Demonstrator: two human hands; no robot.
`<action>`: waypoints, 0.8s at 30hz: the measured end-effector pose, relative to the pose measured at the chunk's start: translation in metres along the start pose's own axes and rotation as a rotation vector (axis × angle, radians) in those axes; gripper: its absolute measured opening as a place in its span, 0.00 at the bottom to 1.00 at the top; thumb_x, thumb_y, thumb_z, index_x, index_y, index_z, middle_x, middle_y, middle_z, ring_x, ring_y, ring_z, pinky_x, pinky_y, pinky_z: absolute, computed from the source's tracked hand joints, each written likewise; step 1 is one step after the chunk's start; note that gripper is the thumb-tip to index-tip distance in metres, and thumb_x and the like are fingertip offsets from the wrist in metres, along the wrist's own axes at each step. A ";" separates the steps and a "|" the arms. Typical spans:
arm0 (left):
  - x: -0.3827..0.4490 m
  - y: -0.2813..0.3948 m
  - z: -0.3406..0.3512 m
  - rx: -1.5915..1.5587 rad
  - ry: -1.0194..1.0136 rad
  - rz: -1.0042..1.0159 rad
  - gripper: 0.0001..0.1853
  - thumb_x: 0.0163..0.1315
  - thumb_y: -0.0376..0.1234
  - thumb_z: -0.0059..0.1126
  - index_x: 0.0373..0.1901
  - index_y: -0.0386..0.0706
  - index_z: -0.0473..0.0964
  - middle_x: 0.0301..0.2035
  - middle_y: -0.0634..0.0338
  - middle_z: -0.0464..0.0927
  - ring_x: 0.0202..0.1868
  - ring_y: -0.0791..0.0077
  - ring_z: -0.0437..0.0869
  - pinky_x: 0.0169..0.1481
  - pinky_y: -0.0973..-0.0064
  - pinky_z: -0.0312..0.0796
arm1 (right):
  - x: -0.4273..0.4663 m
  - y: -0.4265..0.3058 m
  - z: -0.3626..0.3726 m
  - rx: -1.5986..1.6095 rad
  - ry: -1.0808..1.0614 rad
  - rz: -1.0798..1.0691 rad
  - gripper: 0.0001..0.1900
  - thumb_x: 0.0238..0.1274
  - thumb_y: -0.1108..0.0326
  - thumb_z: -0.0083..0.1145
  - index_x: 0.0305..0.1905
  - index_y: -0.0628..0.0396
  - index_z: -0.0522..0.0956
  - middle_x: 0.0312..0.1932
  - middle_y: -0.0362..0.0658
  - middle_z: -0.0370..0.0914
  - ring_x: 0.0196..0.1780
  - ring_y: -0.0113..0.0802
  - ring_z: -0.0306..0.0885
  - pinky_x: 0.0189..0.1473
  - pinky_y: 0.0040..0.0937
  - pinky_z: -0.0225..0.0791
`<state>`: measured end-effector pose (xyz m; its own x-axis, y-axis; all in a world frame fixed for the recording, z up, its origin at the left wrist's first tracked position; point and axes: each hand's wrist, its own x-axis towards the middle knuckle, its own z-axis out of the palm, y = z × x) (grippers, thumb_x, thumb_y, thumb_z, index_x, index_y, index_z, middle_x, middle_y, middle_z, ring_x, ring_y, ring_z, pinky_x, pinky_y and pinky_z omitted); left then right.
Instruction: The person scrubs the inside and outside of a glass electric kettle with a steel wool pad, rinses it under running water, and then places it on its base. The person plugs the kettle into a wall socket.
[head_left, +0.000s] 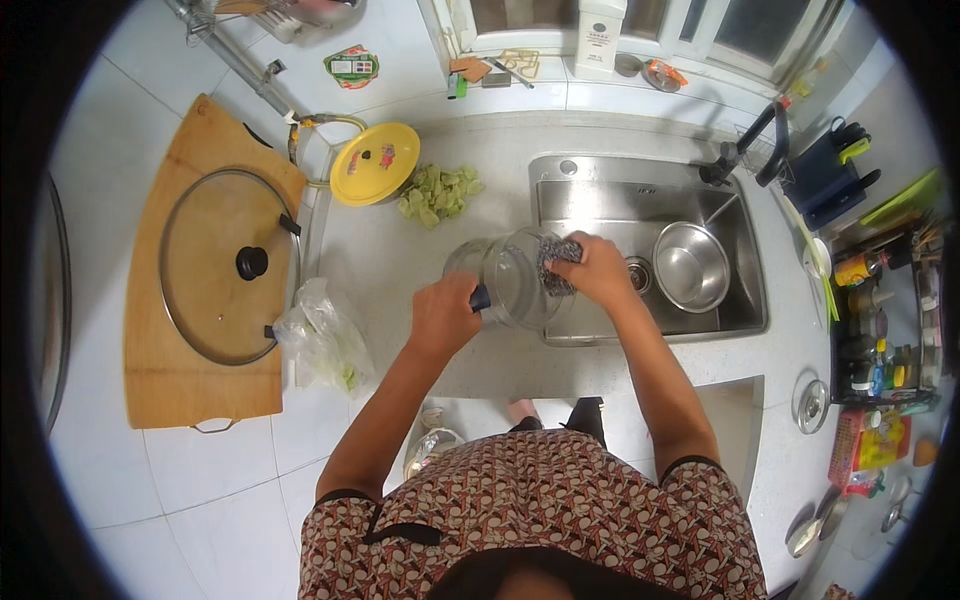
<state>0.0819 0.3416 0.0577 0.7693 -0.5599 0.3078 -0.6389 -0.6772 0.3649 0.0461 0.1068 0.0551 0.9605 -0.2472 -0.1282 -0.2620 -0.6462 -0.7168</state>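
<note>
My left hand (448, 313) grips the dark handle (480, 298) of a clear glass pot (510, 281). The pot is held tilted over the counter by the sink's left edge. In my right hand (598, 270) is a speckled grey scrubbing pad (556, 268), pressed against the right side of the glass. My fingers hide part of the pad. To the right lies the steel sink (600, 195), with a round metal bowl (690, 266) in its basin beside the drain.
Chopped green leaves (441, 193) lie behind the pot, beside a yellow lid (375, 163). A plastic bag (319, 330) sits at the left. A large glass lid (217, 300) rests on a wooden board (202, 394). The black faucet (720, 165) and a knife block (832, 180) stand back right.
</note>
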 end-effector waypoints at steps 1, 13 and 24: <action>0.000 0.005 -0.004 -0.004 -0.019 0.000 0.08 0.36 0.23 0.54 0.20 0.41 0.66 0.23 0.52 0.73 0.28 0.50 0.76 0.29 0.58 0.68 | -0.006 0.005 0.002 0.036 -0.001 0.030 0.17 0.45 0.57 0.67 0.38 0.56 0.78 0.29 0.49 0.80 0.38 0.48 0.79 0.41 0.40 0.70; 0.007 -0.003 -0.002 -0.068 -0.088 0.083 0.10 0.35 0.22 0.55 0.21 0.39 0.66 0.23 0.50 0.72 0.29 0.47 0.75 0.30 0.57 0.66 | 0.021 -0.019 -0.014 -0.398 -0.054 -0.386 0.14 0.46 0.63 0.65 0.37 0.56 0.76 0.35 0.48 0.79 0.42 0.48 0.78 0.43 0.42 0.70; 0.000 -0.003 0.005 -0.031 0.022 -0.030 0.09 0.36 0.23 0.55 0.20 0.40 0.66 0.22 0.50 0.72 0.27 0.48 0.75 0.29 0.58 0.67 | 0.026 -0.016 -0.007 -0.284 -0.044 -0.201 0.16 0.49 0.58 0.65 0.38 0.58 0.76 0.32 0.52 0.80 0.41 0.49 0.79 0.42 0.43 0.71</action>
<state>0.0843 0.3413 0.0521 0.7882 -0.5284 0.3155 -0.6154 -0.6785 0.4012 0.0740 0.1057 0.0677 0.9971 -0.0670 -0.0372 -0.0766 -0.8555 -0.5121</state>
